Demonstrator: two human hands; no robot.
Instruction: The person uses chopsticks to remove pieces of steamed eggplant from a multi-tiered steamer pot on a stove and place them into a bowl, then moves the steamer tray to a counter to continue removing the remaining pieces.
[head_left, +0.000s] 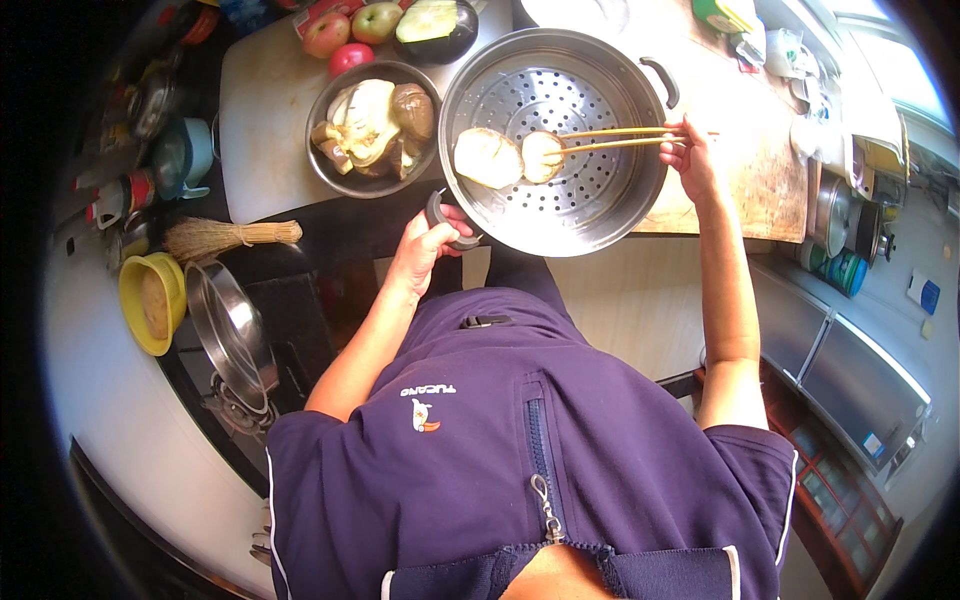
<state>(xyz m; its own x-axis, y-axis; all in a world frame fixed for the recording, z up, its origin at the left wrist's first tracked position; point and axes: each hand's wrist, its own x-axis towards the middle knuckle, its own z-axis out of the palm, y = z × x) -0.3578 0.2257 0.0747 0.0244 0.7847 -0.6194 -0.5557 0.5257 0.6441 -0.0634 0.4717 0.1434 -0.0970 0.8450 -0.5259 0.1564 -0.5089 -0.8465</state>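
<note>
My left hand (429, 244) grips the dark side handle (441, 217) of a steel steamer pot (607, 217) with a perforated base. Two pale chunks lie inside it: a larger cut piece (487, 159) at the left wall and a smaller rounded piece (541, 166) beside it. In my right hand (691, 161) is a pair of wooden chopsticks (622, 139), their tips at the smaller piece. Whether they pinch it I cannot tell. Left of the pot stands a metal bowl (319, 161) of soft, cooked-looking eggplant pieces (367, 124).
Behind the bowl are apples (326, 34), a red fruit (350, 58) and a cut eggplant (437, 31) on a white cutting board (255, 127). A wooden board (739, 180) lies right of the pot. To the left are a straw brush (232, 232), yellow basket (127, 300) and steel basin (199, 300).
</note>
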